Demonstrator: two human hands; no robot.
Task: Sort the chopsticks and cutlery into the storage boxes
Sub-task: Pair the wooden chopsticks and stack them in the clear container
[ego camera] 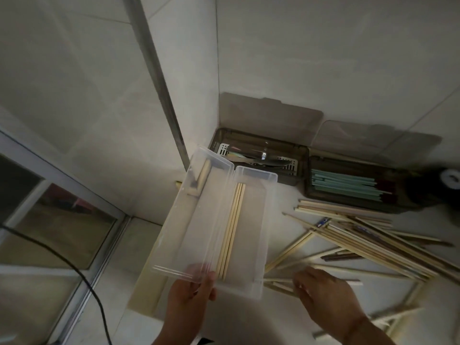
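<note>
My left hand (191, 291) grips the near edge of a clear plastic box (251, 235), thumb over its rim; the box's hinged lid (196, 215) lies open to the left. A few pale wooden chopsticks (230, 232) lie lengthwise inside the box. My right hand (326, 295) reaches onto the counter and touches loose wooden chopsticks (278, 282) at its fingertips; whether it pinches one is unclear. A scattered pile of wooden chopsticks (368, 242) covers the counter to the right.
Two brown translucent boxes stand open against the back wall: the left brown box (258, 155) holds cutlery, the right brown box (348, 188) holds green and dark chopsticks. A black round object (438, 185) sits at far right. A black cable (62, 257) hangs at left.
</note>
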